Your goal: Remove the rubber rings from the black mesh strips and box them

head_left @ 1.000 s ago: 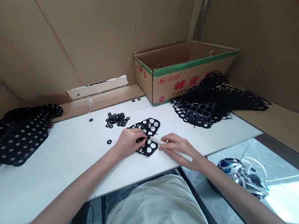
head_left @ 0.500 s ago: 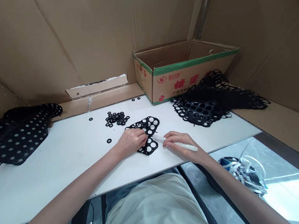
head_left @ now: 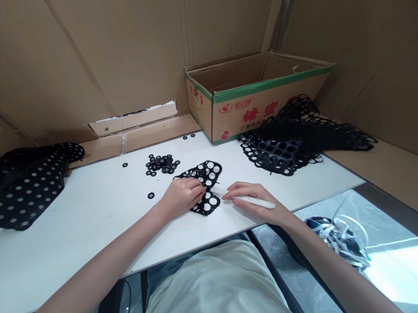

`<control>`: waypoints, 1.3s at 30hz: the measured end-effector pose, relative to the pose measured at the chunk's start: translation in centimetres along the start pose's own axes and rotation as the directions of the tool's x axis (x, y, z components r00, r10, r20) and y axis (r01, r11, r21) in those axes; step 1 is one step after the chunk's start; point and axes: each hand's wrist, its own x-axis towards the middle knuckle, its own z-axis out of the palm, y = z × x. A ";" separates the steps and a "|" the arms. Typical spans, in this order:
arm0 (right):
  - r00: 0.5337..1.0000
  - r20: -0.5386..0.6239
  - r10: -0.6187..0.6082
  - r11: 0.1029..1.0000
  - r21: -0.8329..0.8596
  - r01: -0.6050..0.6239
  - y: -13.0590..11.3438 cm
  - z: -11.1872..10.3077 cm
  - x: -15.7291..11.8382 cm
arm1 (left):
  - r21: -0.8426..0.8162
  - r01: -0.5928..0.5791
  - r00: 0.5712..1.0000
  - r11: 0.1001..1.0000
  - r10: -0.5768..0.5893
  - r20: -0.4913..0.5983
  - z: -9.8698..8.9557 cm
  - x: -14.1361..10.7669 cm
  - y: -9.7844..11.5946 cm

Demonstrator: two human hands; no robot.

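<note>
Where cardboard sheets [head_left: 126,47] close off the far side and both flanks, a white surface [head_left: 69,254] carries everything in the head view. An open cardboard box [head_left: 263,99] stands at the far right, with a heap of black punched sheets [head_left: 280,152] against its near side, and a 2nd heap [head_left: 18,191] lies at the far left. Small black rings [head_left: 161,163] cluster at the far middle, with 1 loose ring [head_left: 151,195] nearer. A crumpled blue-and-white plastic bundle [head_left: 337,242] lies on the floor at near right. At the middle of the surface, the left hand [head_left: 181,196] rests on a black punched sheet [head_left: 207,173], its fingers flat and unclenched, covering part of it. Just beside that sheet, the right hand [head_left: 250,200] grasps a white pen [head_left: 256,202], its fingers [head_left: 238,189] closed lightly around the barrel, the tip almost touching the sheet.
</note>
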 end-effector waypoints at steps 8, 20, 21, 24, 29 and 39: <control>1.000 0.007 -0.025 1.000 0.001 0.025 0.1 0.0 -0.1 | 0.022 -0.015 0.999 1.000 0.014 0.037 -0.2 0.2 0.1; 1.000 0.005 -0.007 1.000 0.008 0.007 0.3 0.1 0.1 | -0.006 0.005 0.999 1.000 -0.004 0.045 0.0 0.1 0.1; 1.000 0.008 -0.005 1.000 0.009 0.005 0.3 0.1 0.1 | -0.002 0.006 0.999 1.000 -0.006 0.042 0.0 0.1 0.1; 1.000 0.019 0.007 1.000 0.017 -0.007 0.3 0.0 0.3 | -0.004 0.018 0.999 1.000 -0.018 0.033 -0.1 0.1 0.1; 0.999 0.040 0.013 0.999 0.029 -0.014 0.4 0.0 0.6 | -0.020 0.055 0.998 0.998 -0.055 0.008 0.1 0.1 0.0; 0.999 0.025 -0.037 0.999 -0.004 0.037 0.1 0.6 0.8 | -0.076 0.111 0.994 0.991 -0.110 0.010 0.4 0.2 -0.1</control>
